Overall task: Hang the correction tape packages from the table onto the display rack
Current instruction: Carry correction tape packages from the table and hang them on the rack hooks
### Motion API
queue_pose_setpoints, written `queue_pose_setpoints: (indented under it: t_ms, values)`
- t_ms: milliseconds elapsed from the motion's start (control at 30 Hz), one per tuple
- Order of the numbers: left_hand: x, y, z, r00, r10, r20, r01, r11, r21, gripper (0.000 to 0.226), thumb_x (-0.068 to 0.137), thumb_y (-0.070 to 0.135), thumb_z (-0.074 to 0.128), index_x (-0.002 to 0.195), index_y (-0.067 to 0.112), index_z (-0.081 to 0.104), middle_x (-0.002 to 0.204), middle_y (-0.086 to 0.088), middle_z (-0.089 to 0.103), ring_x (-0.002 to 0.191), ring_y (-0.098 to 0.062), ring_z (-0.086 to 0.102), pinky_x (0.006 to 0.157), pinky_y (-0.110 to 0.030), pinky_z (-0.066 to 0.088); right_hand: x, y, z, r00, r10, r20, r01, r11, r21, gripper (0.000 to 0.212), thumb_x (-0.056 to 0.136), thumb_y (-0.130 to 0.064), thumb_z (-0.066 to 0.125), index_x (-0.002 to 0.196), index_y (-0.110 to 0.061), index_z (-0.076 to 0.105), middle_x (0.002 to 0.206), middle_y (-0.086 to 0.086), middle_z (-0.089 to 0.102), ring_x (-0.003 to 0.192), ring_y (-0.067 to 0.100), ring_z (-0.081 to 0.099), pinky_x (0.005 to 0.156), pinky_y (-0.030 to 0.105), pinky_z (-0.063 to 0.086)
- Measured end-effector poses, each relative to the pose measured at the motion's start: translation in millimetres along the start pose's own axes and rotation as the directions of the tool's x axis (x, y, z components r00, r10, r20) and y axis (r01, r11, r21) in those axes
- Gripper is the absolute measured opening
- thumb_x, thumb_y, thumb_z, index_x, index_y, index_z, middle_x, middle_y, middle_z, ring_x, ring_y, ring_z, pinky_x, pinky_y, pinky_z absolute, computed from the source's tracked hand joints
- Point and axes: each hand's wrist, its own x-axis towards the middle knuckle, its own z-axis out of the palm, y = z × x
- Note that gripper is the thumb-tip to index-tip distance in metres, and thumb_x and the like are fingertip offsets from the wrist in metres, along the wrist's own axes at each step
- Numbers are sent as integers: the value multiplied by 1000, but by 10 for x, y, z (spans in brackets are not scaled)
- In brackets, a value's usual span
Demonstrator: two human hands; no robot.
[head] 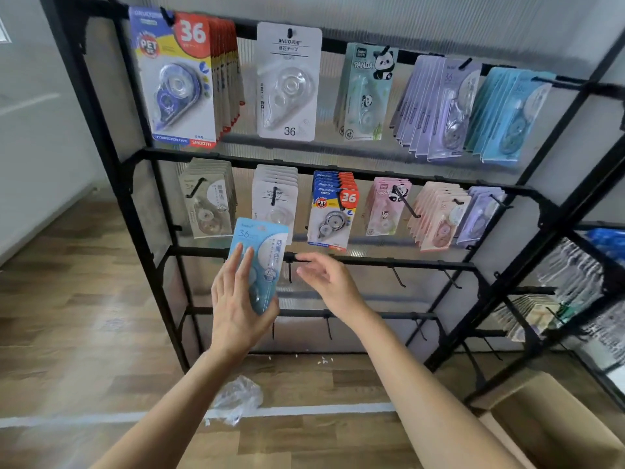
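Note:
My left hand [236, 306] holds a light blue correction tape package [260, 242] upright in front of the black display rack [142, 211], fingers across its front and thumb behind its lower edge. My right hand [324, 275] hovers just to the right of the package with loosely bent fingers, holding nothing, its fingertips near a bare hook [289, 270] on the third rail. The two upper rails carry several hanging rows of correction tape packages [287, 82].
More bare hooks [399, 275] line the third and fourth rails. A crumpled clear plastic bag [238, 399] lies on the wooden floor. A cardboard box [554, 421] stands at lower right. A second rack [575, 299] with stock stands to the right.

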Motion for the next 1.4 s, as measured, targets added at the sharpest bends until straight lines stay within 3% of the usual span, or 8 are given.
queue_pose_setpoints:
  t_ms: [167, 433, 633, 800, 1067, 1167, 1300, 1400]
  values:
    - [-194, 234, -168, 996, 93, 3, -92, 991, -92, 80, 71, 37, 54, 142, 17, 23, 145, -16, 32, 133, -27, 29, 106, -44, 29, -323, -323, 226, 999, 35, 2, -35, 980, 195, 21, 90, -7, 62, 106, -18, 57, 94, 0, 69, 85, 12, 67, 79, 29, 55]
    - [-518, 441, -278, 970, 183, 157, -165, 979, -121, 75, 80, 42, 51, 144, 14, 26, 150, -18, 27, 138, -27, 22, 112, -48, 20, -885, -330, 72, 946, 166, -279, -128, 980, 151, 23, 91, -2, 58, 113, -7, 62, 105, 10, 71, 95, 20, 68, 85, 35, 53]
    - [-358, 635, -145, 938, 130, 322, -108, 991, -84, 73, 80, 49, 40, 144, 13, 35, 153, -12, 25, 139, -30, 25, 114, -54, 18, -1033, -151, -534, 859, 174, -481, -140, 984, 107, 18, 90, -1, 57, 102, -14, 61, 93, -4, 70, 79, -4, 64, 64, 9, 46]
    - [-137, 866, 273, 934, 114, 340, -113, 993, -23, 73, 77, 48, 39, 144, 17, 36, 152, -12, 28, 137, -33, 29, 114, -51, 18, -1045, 71, -1173, 807, 172, -564, -128, 985, 118, 16, 92, -1, 55, 100, -14, 59, 85, -13, 67, 80, 4, 63, 76, 28, 51]
    - [357, 1543, 1263, 939, 84, 334, -96, 995, 21, 74, 79, 49, 38, 144, 15, 35, 152, -13, 27, 137, -34, 26, 113, -49, 19, -720, 325, -2544, 782, 52, -621, -55, 998, 14, 12, 92, 1, 54, 100, -7, 60, 88, 7, 69, 77, 13, 64, 74, 29, 51]
    - [551, 1763, 1581, 939, 82, 335, -99, 994, 34, 70, 82, 44, 45, 145, 15, 33, 153, -13, 26, 138, -35, 26, 113, -51, 20, -513, 304, -3042, 772, -23, -635, 2, 999, -34, 17, 91, 4, 53, 96, -11, 57, 84, -6, 65, 70, -8, 60, 69, 13, 46]
    - [828, 1954, 1872, 935, 108, 337, -147, 985, 92, 80, 77, 55, 29, 146, 14, 32, 153, -12, 26, 138, -35, 27, 113, -50, 19, -222, 210, -3605, 779, -159, -606, 59, 982, -181, 16, 91, 2, 54, 104, -5, 61, 95, -8, 65, 83, 0, 61, 74, 15, 47]
    - [1043, 2009, 2037, 943, 67, 326, -120, 982, 143, 78, 79, 53, 33, 147, 16, 29, 154, -11, 23, 138, -35, 25, 114, -50, 18, 30, 108, -3908, 771, -210, -601, 125, 976, -180, 17, 93, 0, 53, 105, -10, 60, 94, -15, 63, 80, -12, 59, 72, 7, 46]
